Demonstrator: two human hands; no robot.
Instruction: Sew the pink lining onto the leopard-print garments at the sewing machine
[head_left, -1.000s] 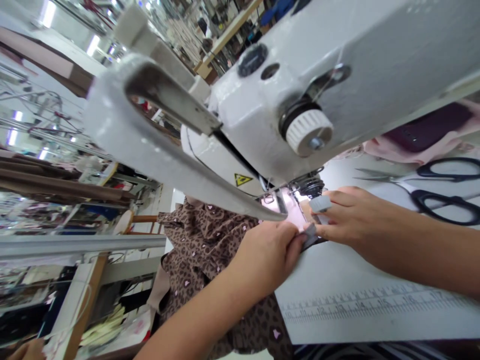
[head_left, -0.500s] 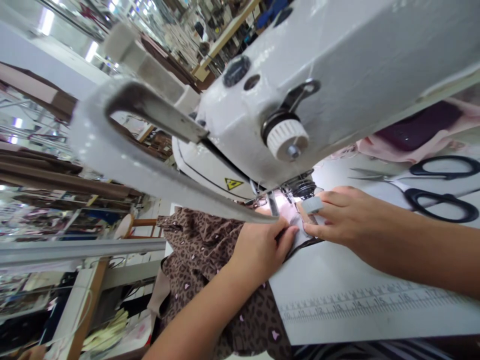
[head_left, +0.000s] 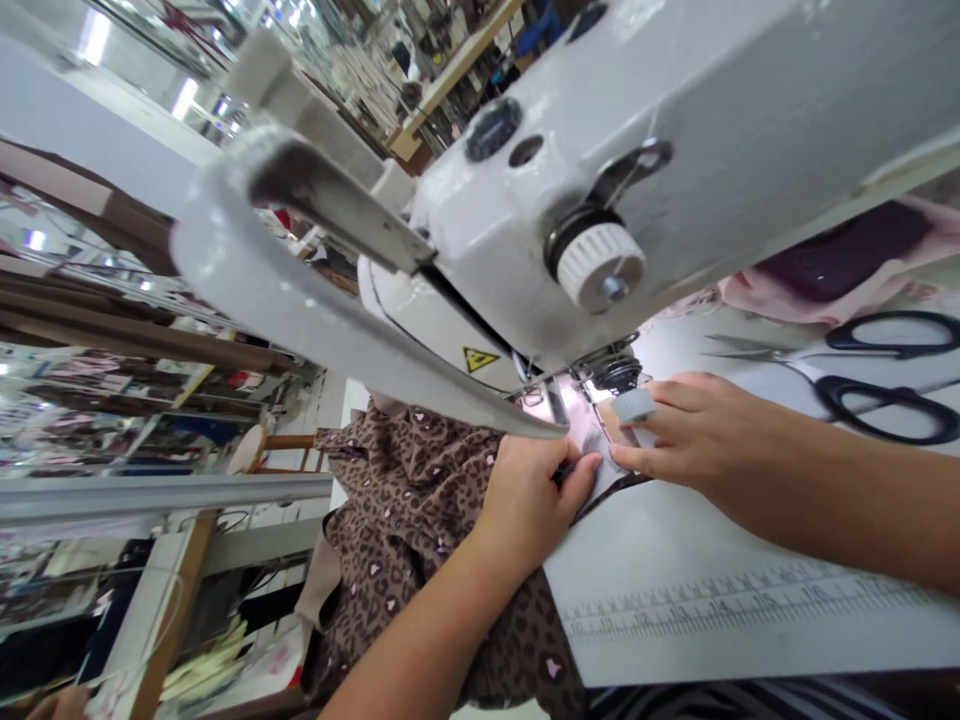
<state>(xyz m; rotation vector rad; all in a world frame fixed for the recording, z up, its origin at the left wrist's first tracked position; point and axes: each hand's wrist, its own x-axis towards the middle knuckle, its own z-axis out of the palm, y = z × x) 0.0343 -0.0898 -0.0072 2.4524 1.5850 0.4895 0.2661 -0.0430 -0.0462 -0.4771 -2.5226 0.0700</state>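
Workshop background: upper left and far left of the frame, blurred racks and lights; nothing there you need.
Brown printed fabric (head_left: 420, 500): one piece, lower centre-left, bunched and hanging off the table's left edge, with its leading edge drawn in under the machine head.
Left hand (head_left: 529, 495): centre of the frame, lying on the fabric with fingers curled and thumb pressing the edge flat (a pinch, it seems, though the fingertips are partly hidden).
Sewing machine (head_left: 570, 160): one, filling the upper centre and right; its white knob (head_left: 600, 265) faces you and the lit needle area (head_left: 581, 415) sits just above your fingertips.
Right hand (head_left: 686, 430): centre-right, fingers stretched out flat and bearing down on the fabric edge beside the needle; a grey guard (head_left: 634, 405) covers one fingertip.
Doing it well: keep both sets of fingertips just clear of the needle, hold the edge taut between your two hands, and let the bulk on the left feed without dragging.
Ruler markings (head_left: 750, 600): one printed scale, lower right on the white table (head_left: 675, 540).
Scissors (head_left: 862, 375): two pairs, black-handled, right edge.
Pink cloth (head_left: 840, 285): one heap, right, behind the scissors.
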